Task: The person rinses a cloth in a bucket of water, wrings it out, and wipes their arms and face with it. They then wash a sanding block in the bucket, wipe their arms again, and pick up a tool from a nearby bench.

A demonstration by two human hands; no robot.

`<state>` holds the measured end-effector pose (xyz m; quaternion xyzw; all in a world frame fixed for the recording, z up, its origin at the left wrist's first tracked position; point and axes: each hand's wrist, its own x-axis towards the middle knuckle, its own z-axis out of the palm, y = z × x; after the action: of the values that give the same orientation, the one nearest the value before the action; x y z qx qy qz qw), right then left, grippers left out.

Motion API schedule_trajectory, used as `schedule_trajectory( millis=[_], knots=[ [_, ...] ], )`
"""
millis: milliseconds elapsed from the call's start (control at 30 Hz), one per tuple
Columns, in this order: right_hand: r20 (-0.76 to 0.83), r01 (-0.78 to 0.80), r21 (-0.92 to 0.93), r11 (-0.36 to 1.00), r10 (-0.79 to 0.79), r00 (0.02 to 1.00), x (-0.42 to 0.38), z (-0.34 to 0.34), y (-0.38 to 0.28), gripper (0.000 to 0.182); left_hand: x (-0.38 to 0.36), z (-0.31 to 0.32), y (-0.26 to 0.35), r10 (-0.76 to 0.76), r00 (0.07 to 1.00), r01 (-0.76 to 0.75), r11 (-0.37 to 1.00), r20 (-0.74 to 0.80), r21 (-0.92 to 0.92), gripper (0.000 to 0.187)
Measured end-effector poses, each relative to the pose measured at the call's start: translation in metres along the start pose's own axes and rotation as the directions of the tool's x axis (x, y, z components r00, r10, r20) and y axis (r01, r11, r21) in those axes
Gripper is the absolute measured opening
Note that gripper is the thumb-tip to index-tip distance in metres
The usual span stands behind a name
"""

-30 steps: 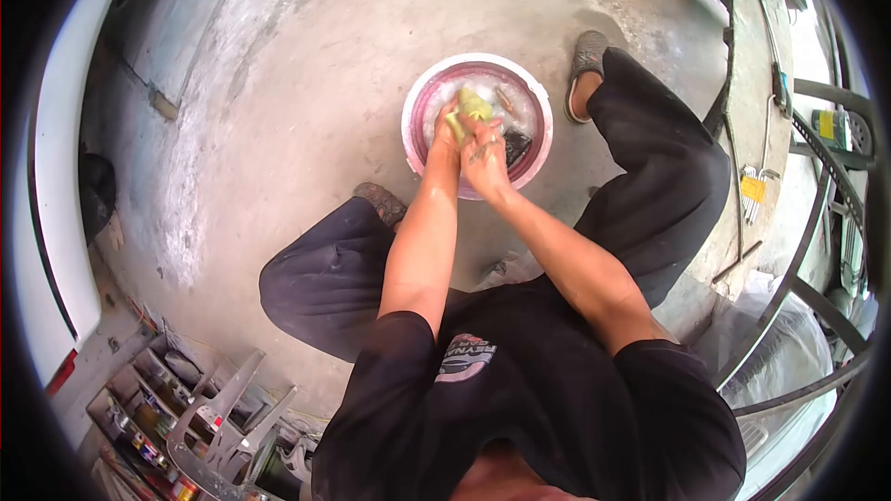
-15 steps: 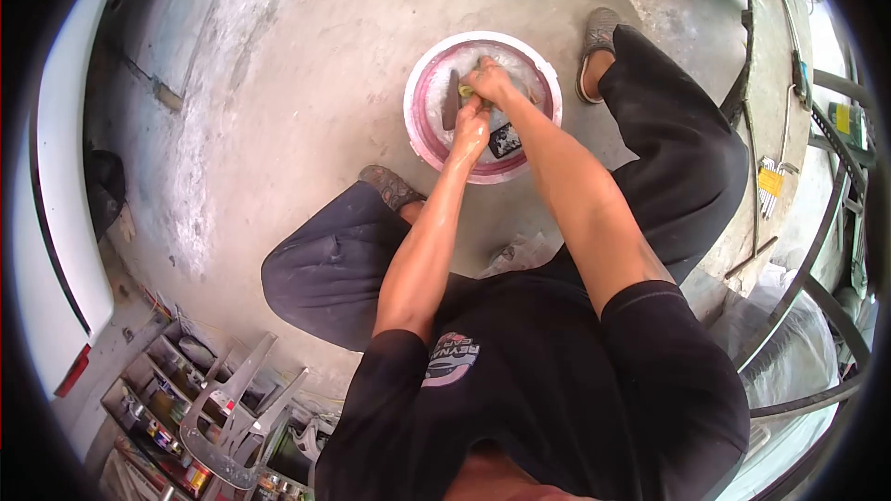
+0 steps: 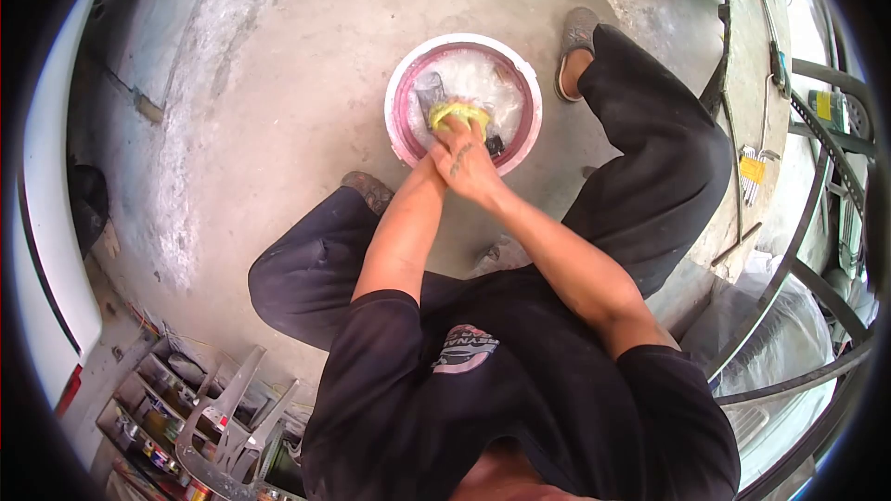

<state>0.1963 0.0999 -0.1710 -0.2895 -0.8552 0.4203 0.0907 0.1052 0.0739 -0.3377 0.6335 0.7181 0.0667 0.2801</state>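
Yellow cloth (image 3: 467,110), long axis crosswise, in right hand's (image 3: 469,165) grasp, left hand's (image 3: 432,165) hold unclear.

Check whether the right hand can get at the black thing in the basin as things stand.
Probably yes: the black thing lies close beside the right hand, inside the basin, with nothing visible between. That hand is on the yellow cloth, so may need to leave it.

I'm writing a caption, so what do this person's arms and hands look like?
Short black sleeves end above the elbows, leaving both forearms bare. The right hand shows no glove; a dark marking, perhaps a tattoo, is on its back.
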Motion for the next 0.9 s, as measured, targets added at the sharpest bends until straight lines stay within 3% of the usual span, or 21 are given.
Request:
schedule_trajectory(
  millis=[33, 100, 167, 233, 300, 333, 367, 400, 433, 467, 500, 533, 567, 600, 633, 700, 733, 767, 833, 867, 900],
  knots=[
    [0.003, -0.003, 0.002, 1.000, 0.003, 1.000, 0.008, 0.006, 0.017, 0.032, 0.000, -0.006, 0.006, 0.036, 0.999, -0.034, 0.998, -0.033, 0.050, 0.032],
    [-0.108, -0.067, -0.169, 0.983, 0.049, 0.993, 0.034, 0.019, 0.053, 0.029, 0.006, -0.020, 0.014, 0.100, 0.990, -0.083, 0.984, -0.104, 0.156, 0.032],
    [0.014, -0.287, -0.107, 0.952, 0.291, 0.957, 0.066, -0.002, 0.056, 0.025, 0.007, -0.040, 0.026, 0.158, 0.972, -0.107, 0.956, -0.172, 0.273, 0.032],
    [0.004, -0.347, -0.172, 0.922, 0.353, 0.936, 0.090, -0.002, 0.067, 0.028, -0.006, -0.076, 0.040, 0.161, 0.971, -0.099, 0.943, -0.176, 0.317, 0.032],
    [0.001, -0.366, -0.101, 0.925, 0.368, 0.930, 0.107, 0.015, 0.100, 0.032, -0.013, -0.117, 0.059, 0.037, 0.983, -0.076, 0.973, 0.178, 0.218, 0.029],
    [-0.019, -0.390, -0.037, 0.920, 0.390, 0.921, 0.114, 0.024, 0.123, 0.036, -0.019, -0.118, 0.062, -0.013, 1.000, 0.014, 0.996, -0.013, 0.083, 0.028],
    [-0.021, -0.395, -0.033, 0.918, 0.395, 0.918, 0.121, 0.035, 0.151, 0.036, -0.018, -0.112, 0.061, -0.008, 1.000, 0.009, 0.996, -0.008, 0.084, 0.028],
    [0.179, -0.171, -0.312, 0.935, 0.235, 0.955, 0.127, 0.034, 0.156, 0.039, -0.018, -0.108, 0.060, -0.204, 0.958, 0.146, 0.953, -0.203, -0.267, 0.028],
    [0.413, 0.117, -0.507, 0.854, 0.121, 0.903, 0.127, 0.038, 0.159, 0.042, -0.020, -0.102, 0.059, -0.444, 0.843, 0.191, 0.774, -0.303, -0.603, 0.029],
    [0.135, -0.510, 0.131, 0.850, 0.495, 0.858, 0.114, 0.046, 0.160, 0.042, -0.023, -0.096, 0.057, -0.569, 0.812, 0.295, 0.591, -0.129, -0.750, 0.038],
    [0.144, -0.512, 0.129, 0.849, 0.495, 0.857, 0.112, 0.058, 0.165, 0.042, -0.019, -0.089, 0.055, -0.576, 0.808, 0.302, 0.585, -0.124, -0.752, 0.038],
    [0.107, -0.528, 0.273, 0.804, 0.519, 0.848, 0.109, 0.071, 0.173, 0.042, -0.007, -0.076, 0.050, -0.686, 0.725, 0.228, 0.161, 0.057, -0.960, 0.048],
    [0.072, -0.525, 0.412, 0.745, 0.547, 0.834, 0.108, 0.082, 0.182, 0.043, 0.004, -0.066, 0.043, -0.696, 0.664, 0.083, -0.294, 0.273, -0.952, 0.060],
    [0.017, -0.465, 0.696, 0.547, 0.635, 0.772, 0.099, 0.076, 0.153, 0.041, 0.011, -0.052, 0.026, -0.640, 0.689, 0.168, -0.315, 0.340, -0.934, 0.076],
    [0.024, -0.474, 0.693, 0.544, 0.639, 0.769, 0.088, 0.077, 0.134, 0.041, 0.016, -0.052, 0.019, -0.640, 0.685, 0.171, -0.323, 0.348, -0.931, 0.076],
    [-0.282, -0.302, 0.499, 0.812, 0.482, 0.830, 0.068, 0.070, 0.102, 0.038, 0.033, -0.058, 0.005, -0.657, 0.558, 0.103, -0.552, 0.507, -0.828, 0.065],
    [-0.286, -0.284, 0.338, 0.897, 0.385, 0.877, 0.056, 0.039, 0.065, 0.037, 0.045, -0.023, -0.029, -0.646, 0.657, 0.104, -0.431, 0.387, -0.896, 0.054],
    [-0.290, -0.282, 0.336, 0.899, 0.384, 0.877, 0.047, 0.024, 0.042, 0.037, 0.043, -0.035, -0.029, -0.645, 0.660, 0.103, -0.430, 0.385, -0.897, 0.054],
    [-0.183, -0.244, 0.464, 0.851, 0.362, 0.914, 0.030, 0.003, 0.010, 0.037, 0.042, -0.072, -0.017, -0.516, 0.596, 0.428, -0.444, 0.615, -0.787, 0.050],
    [-0.183, -0.202, 0.502, 0.841, 0.331, 0.925, 0.022, -0.004, -0.003, 0.038, 0.059, -0.052, -0.037, -0.607, 0.642, 0.432, -0.220, 0.469, -0.875, 0.049],
    [-0.182, -0.163, 0.537, 0.828, 0.302, 0.936, 0.013, -0.010, -0.016, 0.039, 0.063, -0.056, -0.033, -0.599, 0.650, 0.429, -0.220, 0.469, -0.876, 0.049]
  ],
)
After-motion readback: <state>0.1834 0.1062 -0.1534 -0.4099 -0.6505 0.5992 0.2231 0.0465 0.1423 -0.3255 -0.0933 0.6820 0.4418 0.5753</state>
